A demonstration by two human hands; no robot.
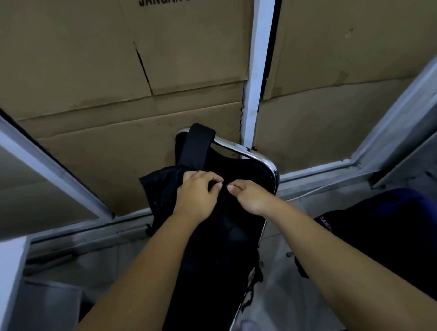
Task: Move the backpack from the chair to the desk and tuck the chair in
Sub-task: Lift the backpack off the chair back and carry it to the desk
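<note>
A black backpack sits on a chair with a chrome frame, one shoulder strap draped over the chair's back. Both my hands are at the bag's top. My left hand clutches the black fabric with curled fingers. My right hand pinches the fabric right beside it, thumb touching. The chair's seat is hidden under the bag. A white desk edge shows at the lower left.
Cardboard sheets cover the wall behind the chair, split by a white upright post. A second dark bag lies on the tiled floor at the right. Grey metal frames run along both sides.
</note>
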